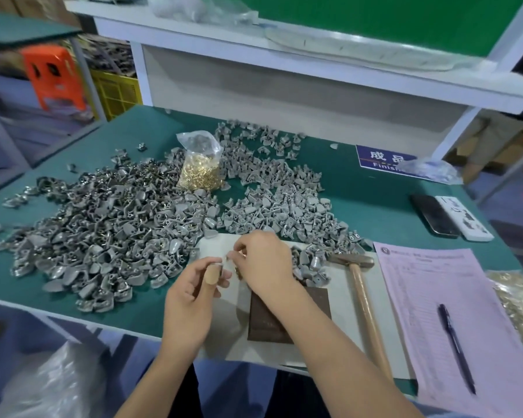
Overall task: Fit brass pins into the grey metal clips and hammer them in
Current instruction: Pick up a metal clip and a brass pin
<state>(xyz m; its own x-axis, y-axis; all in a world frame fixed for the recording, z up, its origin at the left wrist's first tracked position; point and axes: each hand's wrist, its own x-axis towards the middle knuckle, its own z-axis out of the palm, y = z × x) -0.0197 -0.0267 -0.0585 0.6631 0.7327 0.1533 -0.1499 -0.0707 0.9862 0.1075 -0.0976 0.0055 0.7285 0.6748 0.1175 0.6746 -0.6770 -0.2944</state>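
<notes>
An orange plastic stool (53, 78) stands on the floor at the far left, beyond the green-topped bench (372, 203). Across the left and middle of the bench spreads a wide heap of grey metal clips (109, 230), and at its far edge sits a clear plastic bag of brass pins (200, 171), open at the top. At the near edge, the left hand (191, 297) has its fingers curled round a single grey clip (218, 265), the thumb wearing a tan wrap. Touching it from the right, the right hand (264, 260) pinches something small at its fingertips against that clip; whether it is a pin is too blurred to tell. Both hands hover over a pale grey mat (341, 303), on which a dark brown block (287, 321) lies under the right wrist. Just right of the block a wooden-handled hammer (364, 294) rests on the mat, its metal head near a small clump of clips. Further right lies a pink printed form (447, 312) with a dark pen (456, 348) on it. Behind it are a black phone (434, 218) and a white remote (465, 218), side by side.
</notes>
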